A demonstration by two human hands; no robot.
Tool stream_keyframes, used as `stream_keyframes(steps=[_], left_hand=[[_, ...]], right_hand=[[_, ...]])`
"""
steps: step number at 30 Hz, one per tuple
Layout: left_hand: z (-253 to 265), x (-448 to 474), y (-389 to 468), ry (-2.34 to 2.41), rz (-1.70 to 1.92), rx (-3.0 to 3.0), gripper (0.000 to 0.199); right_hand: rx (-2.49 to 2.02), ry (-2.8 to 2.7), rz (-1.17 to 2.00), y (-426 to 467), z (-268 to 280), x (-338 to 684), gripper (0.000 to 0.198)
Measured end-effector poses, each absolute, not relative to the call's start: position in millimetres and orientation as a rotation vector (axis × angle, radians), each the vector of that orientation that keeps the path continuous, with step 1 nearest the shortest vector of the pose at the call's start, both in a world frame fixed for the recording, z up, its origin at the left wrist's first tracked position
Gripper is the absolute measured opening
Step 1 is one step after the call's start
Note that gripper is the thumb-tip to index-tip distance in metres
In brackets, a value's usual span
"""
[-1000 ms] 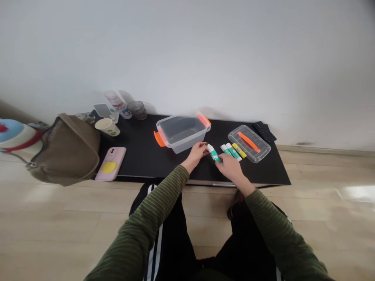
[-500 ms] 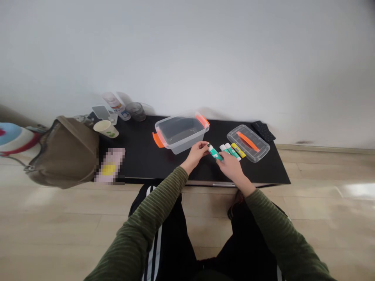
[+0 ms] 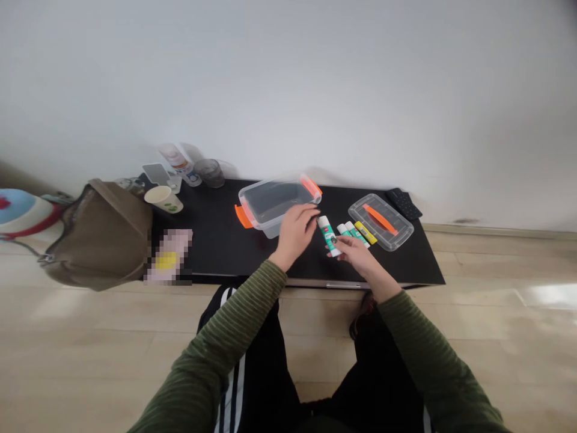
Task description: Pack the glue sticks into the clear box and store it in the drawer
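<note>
A green-and-white glue stick (image 3: 329, 235) is held at its lower end by my right hand (image 3: 358, 255), with the white cap pointing up and away. My left hand (image 3: 296, 236) is just left of the cap, fingers bent and apart, holding nothing I can see. Beyond it stands a clear plastic box (image 3: 279, 204) with orange latches, partly covered by that hand. Two more green-and-white glue sticks (image 3: 352, 232) and a yellow stick (image 3: 366, 233) lie side by side behind my right hand. The clear lid (image 3: 360, 207) with an orange handle lies flat beside them.
The black table (image 3: 216, 240) stands against a white wall. On its left are a paper cup (image 3: 163, 198), a spray can (image 3: 180, 165), a dark glass (image 3: 210, 173) and a blurred pink packet (image 3: 171, 255). A brown bag (image 3: 101, 240) sits at the far left, a dark keypad-like object (image 3: 404, 203) behind the lid.
My left hand has let go of the glue stick's cap end and moved slightly left and up. The glue stick, still in my right hand, has turned more upright.
</note>
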State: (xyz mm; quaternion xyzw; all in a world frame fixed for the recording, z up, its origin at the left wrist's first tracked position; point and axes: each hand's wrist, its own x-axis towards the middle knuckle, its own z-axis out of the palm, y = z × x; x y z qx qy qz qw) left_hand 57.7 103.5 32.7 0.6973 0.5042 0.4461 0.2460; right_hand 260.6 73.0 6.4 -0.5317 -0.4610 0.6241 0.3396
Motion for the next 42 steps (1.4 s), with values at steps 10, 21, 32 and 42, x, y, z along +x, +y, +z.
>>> stream_keyframes(steps=[10, 21, 32, 42], left_hand=[[18, -76, 156, 2.111, 1.33, 1.301, 0.069], [20, -48, 100, 1.977, 1.055, 1.512, 0.081], [25, -25, 48, 1.952, 0.75, 1.659, 0.058], [31, -28, 75, 2.058, 0.483, 1.595, 0.023]], right_hand=[[-1.383, -1.106, 1.458, 80, 16, 263, 0.047], [-1.377, -1.604, 0.788, 77, 53, 231, 0.044], [-1.816, -2.512, 0.418, 74, 65, 156, 0.027], [-1.88, -2.892, 0.74, 90, 68, 144, 0.047]])
